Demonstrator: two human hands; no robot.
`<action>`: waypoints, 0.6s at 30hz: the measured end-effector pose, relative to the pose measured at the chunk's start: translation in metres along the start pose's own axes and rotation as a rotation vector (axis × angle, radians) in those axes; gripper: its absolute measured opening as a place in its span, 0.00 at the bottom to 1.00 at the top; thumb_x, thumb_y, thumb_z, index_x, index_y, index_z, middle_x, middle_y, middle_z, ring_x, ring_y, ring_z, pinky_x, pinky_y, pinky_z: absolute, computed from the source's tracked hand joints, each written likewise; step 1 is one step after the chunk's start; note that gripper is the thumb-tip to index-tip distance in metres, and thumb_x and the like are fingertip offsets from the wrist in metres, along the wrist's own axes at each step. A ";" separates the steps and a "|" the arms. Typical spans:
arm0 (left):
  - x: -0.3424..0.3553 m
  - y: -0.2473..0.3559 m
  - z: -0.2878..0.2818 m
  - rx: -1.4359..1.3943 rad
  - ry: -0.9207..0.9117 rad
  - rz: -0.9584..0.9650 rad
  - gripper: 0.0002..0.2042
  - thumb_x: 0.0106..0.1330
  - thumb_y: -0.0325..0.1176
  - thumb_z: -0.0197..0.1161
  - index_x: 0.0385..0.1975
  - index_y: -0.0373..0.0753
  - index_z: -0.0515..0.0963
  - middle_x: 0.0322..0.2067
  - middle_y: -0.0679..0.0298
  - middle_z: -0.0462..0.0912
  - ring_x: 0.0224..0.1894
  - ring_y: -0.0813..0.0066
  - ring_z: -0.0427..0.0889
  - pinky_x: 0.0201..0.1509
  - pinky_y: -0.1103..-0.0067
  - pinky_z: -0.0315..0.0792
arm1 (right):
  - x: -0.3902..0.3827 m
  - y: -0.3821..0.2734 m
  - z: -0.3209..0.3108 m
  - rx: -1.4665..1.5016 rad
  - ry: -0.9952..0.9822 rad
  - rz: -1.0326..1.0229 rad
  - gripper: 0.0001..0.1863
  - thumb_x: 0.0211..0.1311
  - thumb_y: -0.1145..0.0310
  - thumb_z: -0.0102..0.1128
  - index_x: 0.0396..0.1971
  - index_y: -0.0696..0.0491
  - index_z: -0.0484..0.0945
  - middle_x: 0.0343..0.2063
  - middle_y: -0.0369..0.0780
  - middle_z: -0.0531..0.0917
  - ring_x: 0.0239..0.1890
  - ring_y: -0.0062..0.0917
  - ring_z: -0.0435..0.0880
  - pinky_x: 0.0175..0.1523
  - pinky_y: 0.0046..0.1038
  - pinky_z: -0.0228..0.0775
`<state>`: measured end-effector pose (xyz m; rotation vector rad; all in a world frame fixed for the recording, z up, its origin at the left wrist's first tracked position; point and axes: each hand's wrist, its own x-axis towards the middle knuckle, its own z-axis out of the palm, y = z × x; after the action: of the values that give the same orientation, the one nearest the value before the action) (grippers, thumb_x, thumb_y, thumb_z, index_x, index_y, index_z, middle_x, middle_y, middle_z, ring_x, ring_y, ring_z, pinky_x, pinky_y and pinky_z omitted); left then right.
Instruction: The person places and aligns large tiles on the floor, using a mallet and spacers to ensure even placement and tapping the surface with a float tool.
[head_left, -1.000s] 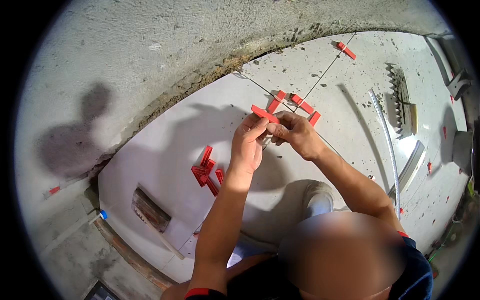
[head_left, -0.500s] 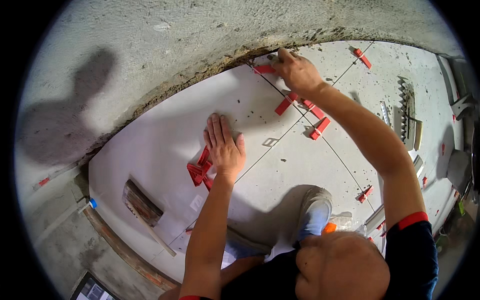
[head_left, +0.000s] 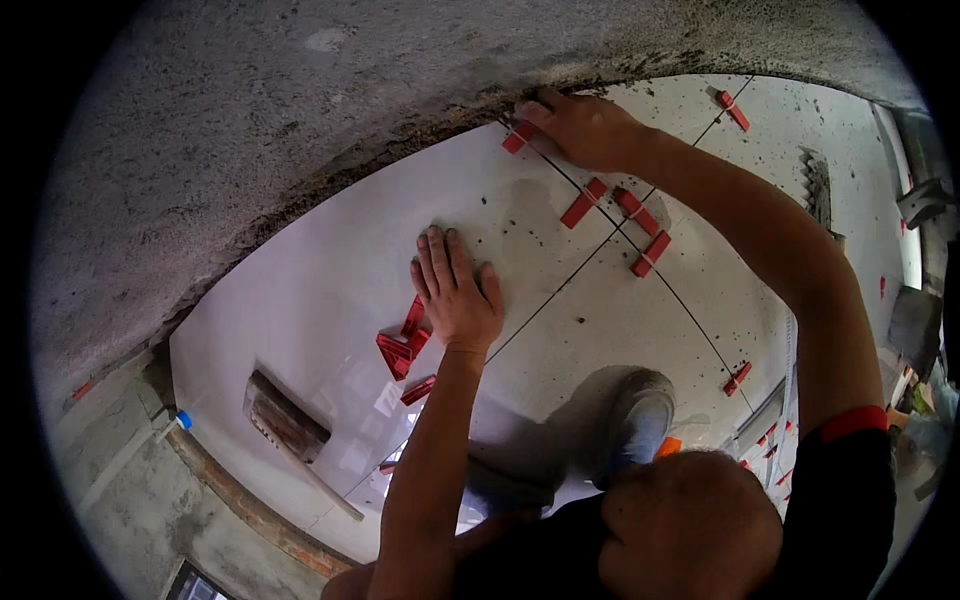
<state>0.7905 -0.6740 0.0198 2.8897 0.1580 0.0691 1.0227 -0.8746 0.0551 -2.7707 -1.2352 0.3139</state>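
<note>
Since half a second ago the head view has closed in slightly: the right hand (head_left: 585, 130) has stayed at the far edge of the big white tile (head_left: 330, 290), and the left hand (head_left: 455, 290) has stayed flat on that tile, fingers spread, gripping nothing.

In the head view, the right hand presses a red clip (head_left: 518, 137) into the joint where the white tile meets the bare grey mortar bed (head_left: 250, 130). Its fingers lie over the clip; whether they pinch it or only push on it cannot be told.

Judged from how things lie, the levelling looks partly done. Three more red clips (head_left: 612, 212) sit in the joints at the corner just on the person's side of the right hand, one clip (head_left: 731, 110) stands further along the far joint, and one (head_left: 738, 378) sits in the joint nearer the knee. That makes six clips seated. The long near-left edge of the white tile carries none.

A loose heap of red wedges (head_left: 402, 345), about four or five, lies just beside the left hand, unused. One wooden float (head_left: 285, 420) rests on the white tile, left of the heap. Several more red pieces lie scattered far right, too small to count.
</note>
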 end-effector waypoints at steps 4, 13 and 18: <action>0.001 0.001 -0.001 0.020 -0.002 0.016 0.31 0.72 0.45 0.49 0.69 0.30 0.60 0.72 0.47 0.56 0.75 0.46 0.53 0.76 0.52 0.47 | 0.012 -0.024 0.002 -0.095 -0.133 0.131 0.34 0.71 0.39 0.47 0.63 0.51 0.64 0.49 0.50 0.75 0.46 0.42 0.84 0.46 0.39 0.81; 0.016 0.014 0.002 -0.036 0.030 0.061 0.30 0.72 0.44 0.49 0.67 0.29 0.60 0.70 0.45 0.58 0.74 0.44 0.54 0.74 0.51 0.50 | 0.028 -0.035 -0.013 0.310 -0.307 0.517 0.23 0.76 0.48 0.41 0.58 0.47 0.69 0.47 0.48 0.78 0.42 0.41 0.85 0.43 0.39 0.80; 0.025 0.022 0.010 -0.041 0.087 0.116 0.29 0.73 0.44 0.49 0.66 0.29 0.62 0.68 0.44 0.60 0.73 0.43 0.56 0.74 0.52 0.51 | 0.021 -0.027 0.002 0.002 -0.273 0.163 0.22 0.76 0.56 0.40 0.65 0.44 0.68 0.50 0.48 0.78 0.44 0.40 0.85 0.42 0.37 0.81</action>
<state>0.8181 -0.6946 0.0167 2.8537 0.0047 0.2163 1.0166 -0.8410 0.0540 -2.9055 -1.0548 0.7268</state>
